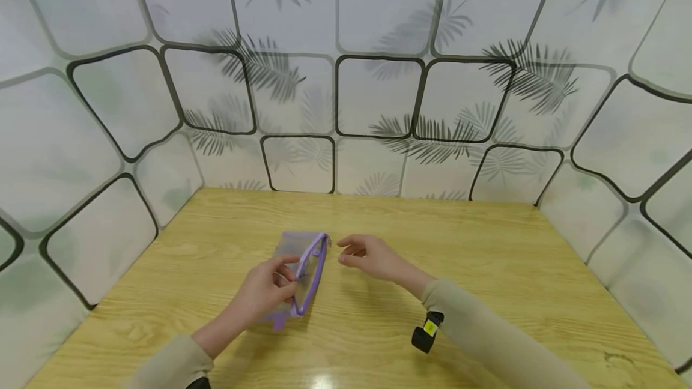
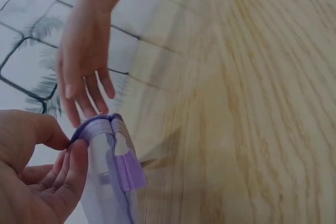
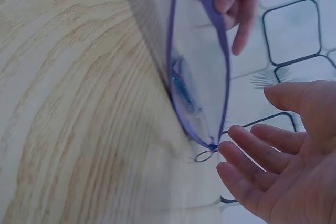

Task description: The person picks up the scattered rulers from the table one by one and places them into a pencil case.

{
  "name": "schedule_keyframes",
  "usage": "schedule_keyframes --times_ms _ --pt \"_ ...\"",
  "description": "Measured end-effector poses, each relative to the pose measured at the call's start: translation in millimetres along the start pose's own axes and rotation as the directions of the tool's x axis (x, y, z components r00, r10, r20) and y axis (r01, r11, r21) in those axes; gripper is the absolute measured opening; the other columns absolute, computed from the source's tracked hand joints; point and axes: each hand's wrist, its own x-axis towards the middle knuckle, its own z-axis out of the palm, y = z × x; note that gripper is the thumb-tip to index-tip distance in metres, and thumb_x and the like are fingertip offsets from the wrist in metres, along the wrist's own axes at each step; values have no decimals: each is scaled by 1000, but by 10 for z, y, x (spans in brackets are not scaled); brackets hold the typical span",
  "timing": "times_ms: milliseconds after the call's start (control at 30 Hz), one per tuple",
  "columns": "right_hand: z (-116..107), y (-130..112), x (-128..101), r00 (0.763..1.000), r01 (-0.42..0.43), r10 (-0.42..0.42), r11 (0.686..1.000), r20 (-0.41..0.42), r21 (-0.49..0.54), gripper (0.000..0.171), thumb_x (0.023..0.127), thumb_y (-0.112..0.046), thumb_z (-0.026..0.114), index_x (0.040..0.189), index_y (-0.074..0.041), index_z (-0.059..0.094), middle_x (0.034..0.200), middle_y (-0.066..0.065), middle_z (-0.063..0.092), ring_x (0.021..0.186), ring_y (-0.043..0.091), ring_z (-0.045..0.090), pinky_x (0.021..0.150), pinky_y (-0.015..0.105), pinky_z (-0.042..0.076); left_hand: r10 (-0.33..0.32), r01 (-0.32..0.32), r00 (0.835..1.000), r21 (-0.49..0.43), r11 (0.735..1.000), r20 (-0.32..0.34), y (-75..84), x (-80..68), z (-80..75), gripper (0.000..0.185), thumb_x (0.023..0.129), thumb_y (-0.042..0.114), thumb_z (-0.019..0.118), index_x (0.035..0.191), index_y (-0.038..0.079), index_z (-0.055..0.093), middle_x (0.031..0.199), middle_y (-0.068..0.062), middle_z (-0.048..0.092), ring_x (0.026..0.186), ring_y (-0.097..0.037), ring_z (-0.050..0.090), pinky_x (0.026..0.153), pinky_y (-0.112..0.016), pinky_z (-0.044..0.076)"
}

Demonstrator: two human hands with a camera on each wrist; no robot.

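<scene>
A clear pouch with purple zipper trim (image 1: 303, 269) stands on the wooden table (image 1: 486, 269), its mouth open (image 3: 202, 77). My left hand (image 1: 265, 290) pinches the purple edge of the pouch (image 2: 97, 129) near its closer end. My right hand (image 1: 367, 255) hovers just to the right of the pouch's far end, fingers loosely spread and holding nothing. A small metal ring (image 3: 203, 156) hangs at the zipper end near the right fingers (image 3: 247, 174). Something bluish lies inside the pouch (image 3: 181, 85).
Walls with a leaf and tile pattern (image 1: 346, 77) close in the table on the left, back and right. A black band with a yellow patch (image 1: 428, 330) sits on my right wrist.
</scene>
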Motion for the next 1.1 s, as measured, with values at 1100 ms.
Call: schedule_keyframes --times_ms 1100 --pt "-522 10 -989 966 188 -257 796 -40 -575 44 94 -30 67 133 -13 60 123 3 67 114 22 63 94 42 58 253 -314 926 201 928 279 -181 82 72 47 86 7 72 127 -4 53 79 4 64 68 2 57 60 -17 56"
